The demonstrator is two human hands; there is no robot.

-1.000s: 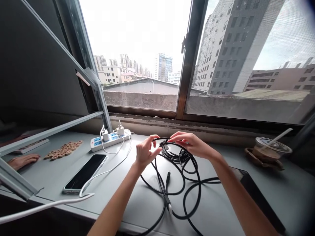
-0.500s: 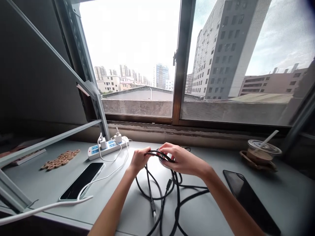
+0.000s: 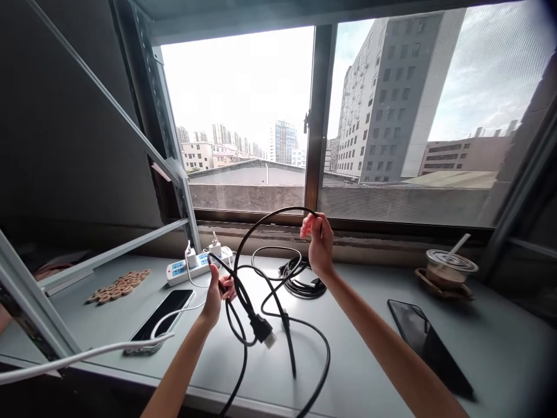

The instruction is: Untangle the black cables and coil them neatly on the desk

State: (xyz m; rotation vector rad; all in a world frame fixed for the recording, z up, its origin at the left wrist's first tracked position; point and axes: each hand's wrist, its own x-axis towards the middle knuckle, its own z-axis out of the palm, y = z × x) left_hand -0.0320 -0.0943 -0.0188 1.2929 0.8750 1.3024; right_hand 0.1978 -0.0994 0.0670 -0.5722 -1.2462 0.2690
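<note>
My right hand (image 3: 319, 242) is raised in front of the window sill, fingers pinched on a thick black cable (image 3: 267, 216) that arcs up and over to the left. My left hand (image 3: 216, 295) is lower and closer to me, closed round the same black cable. From it the cable's plug end (image 3: 262, 330) dangles above the grey desk (image 3: 365, 371). More loops of black cable hang and trail toward the front edge. A smaller coiled black cable (image 3: 303, 283) lies on the desk under my right wrist.
A white power strip (image 3: 195, 264) with chargers sits at the back left, its white lead running to a phone (image 3: 163, 312). Wooden rings (image 3: 119, 285) lie further left. Another dark phone (image 3: 424, 342) and an iced drink cup (image 3: 448, 267) are on the right. A metal frame (image 3: 108, 252) slants across the left.
Both hands have lifted the thick cable off the desk and drawn apart, the right one up, the left one down and left. The plug end now hangs free; the small coil stayed on the desk.
</note>
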